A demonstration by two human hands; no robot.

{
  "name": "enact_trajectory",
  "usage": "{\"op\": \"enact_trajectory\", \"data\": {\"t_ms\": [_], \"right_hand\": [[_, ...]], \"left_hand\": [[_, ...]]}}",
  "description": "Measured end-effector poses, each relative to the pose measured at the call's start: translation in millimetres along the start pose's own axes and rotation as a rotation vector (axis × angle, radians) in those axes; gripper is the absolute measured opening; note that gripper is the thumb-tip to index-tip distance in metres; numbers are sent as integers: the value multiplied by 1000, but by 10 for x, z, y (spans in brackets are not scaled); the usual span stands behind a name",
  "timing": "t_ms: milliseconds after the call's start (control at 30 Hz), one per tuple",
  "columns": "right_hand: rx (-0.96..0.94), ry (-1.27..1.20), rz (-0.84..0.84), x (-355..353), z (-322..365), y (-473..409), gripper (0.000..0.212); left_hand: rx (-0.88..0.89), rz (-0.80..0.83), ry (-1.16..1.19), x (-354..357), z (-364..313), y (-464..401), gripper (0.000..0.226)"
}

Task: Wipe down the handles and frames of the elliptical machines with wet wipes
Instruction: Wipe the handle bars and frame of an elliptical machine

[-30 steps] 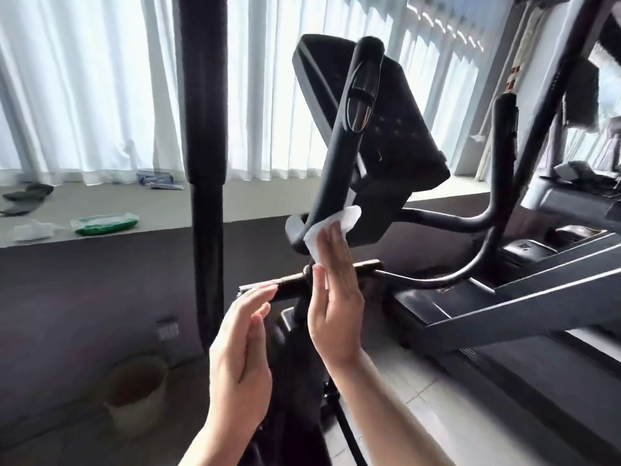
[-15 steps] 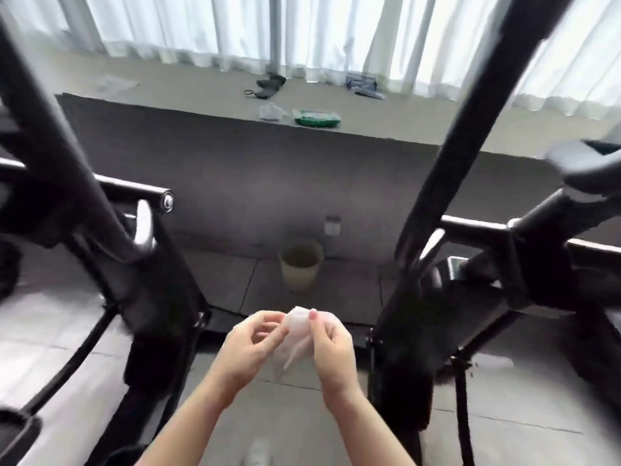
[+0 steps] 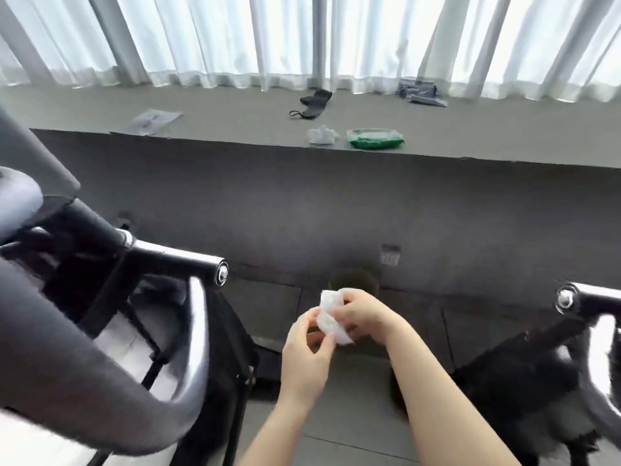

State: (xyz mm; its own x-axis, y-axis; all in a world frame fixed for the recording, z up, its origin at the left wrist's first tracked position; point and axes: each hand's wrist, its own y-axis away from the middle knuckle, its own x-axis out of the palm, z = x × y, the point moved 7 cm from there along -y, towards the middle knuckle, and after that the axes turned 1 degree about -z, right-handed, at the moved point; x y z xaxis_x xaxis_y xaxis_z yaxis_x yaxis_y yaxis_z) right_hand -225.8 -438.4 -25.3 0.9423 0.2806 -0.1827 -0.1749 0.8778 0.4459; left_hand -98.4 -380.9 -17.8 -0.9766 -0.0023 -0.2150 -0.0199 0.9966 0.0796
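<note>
Both hands hold a crumpled white wet wipe [image 3: 329, 316] low in the middle of the view, between two elliptical machines. My left hand [image 3: 307, 353] pinches its lower edge with thumb and fingers. My right hand [image 3: 364, 314] grips its upper right part with curled fingers. The left elliptical's black frame and handle [image 3: 100, 381] fill the lower left, with a chromed crossbar end [image 3: 220, 273]. Part of the right elliptical [image 3: 578, 334] shows at the right edge. Neither hand touches a machine.
A small bin [image 3: 353, 280] stands on the floor just beyond my hands, against a dark low wall. On the ledge above lie a green wipe pack [image 3: 374, 138], a crumpled used wipe [image 3: 322, 134], a black strap [image 3: 314, 102], a paper [image 3: 151, 121] and a grey item [image 3: 420, 92]. White curtains hang behind.
A second ago my right hand pressed the wipe on the elliptical's handle. I have since turned away, and both hands now hold the wipe between the machines, closer to the bin.
</note>
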Motion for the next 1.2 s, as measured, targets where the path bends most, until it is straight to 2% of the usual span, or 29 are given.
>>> {"op": "enact_trajectory", "data": {"t_ms": [133, 267, 467, 600, 733, 800, 867, 1000, 1100, 1200], "right_hand": [[-81, 11, 86, -193, 541, -557, 16], [-191, -100, 197, -294, 893, -1067, 20], [-260, -10, 447, -165, 1401, -2012, 28], [-332, 78, 535, -305, 1956, -2672, 20], [-367, 69, 591, -778, 2346, -3280, 39], [-338, 57, 572, -1097, 2417, -3569, 39], [-311, 75, 547, -1396, 2462, -3829, 31], [-278, 133, 410, -1944, 2493, -4317, 20], [-298, 234, 245, -2375, 2467, -4668, 13], [-343, 489, -17, -2767, 2484, -5008, 21]], "left_hand": [[50, -6, 12, 9, -134, -303, 55], [45, -70, -29, -102, -138, -605, 55], [1, -314, -119, -379, -56, -1266, 52], [-14, -565, -17, -432, -225, -2074, 46], [-34, -621, 94, -182, -495, -3121, 42], [-45, -648, 198, -53, -645, -3585, 43], [-50, -670, 284, 83, -776, -4002, 39], [-56, -654, 226, 318, -911, -4746, 23], [-71, -588, 183, 529, -921, -5217, 21], [-85, -466, 74, 730, -908, -5777, 12]]}}
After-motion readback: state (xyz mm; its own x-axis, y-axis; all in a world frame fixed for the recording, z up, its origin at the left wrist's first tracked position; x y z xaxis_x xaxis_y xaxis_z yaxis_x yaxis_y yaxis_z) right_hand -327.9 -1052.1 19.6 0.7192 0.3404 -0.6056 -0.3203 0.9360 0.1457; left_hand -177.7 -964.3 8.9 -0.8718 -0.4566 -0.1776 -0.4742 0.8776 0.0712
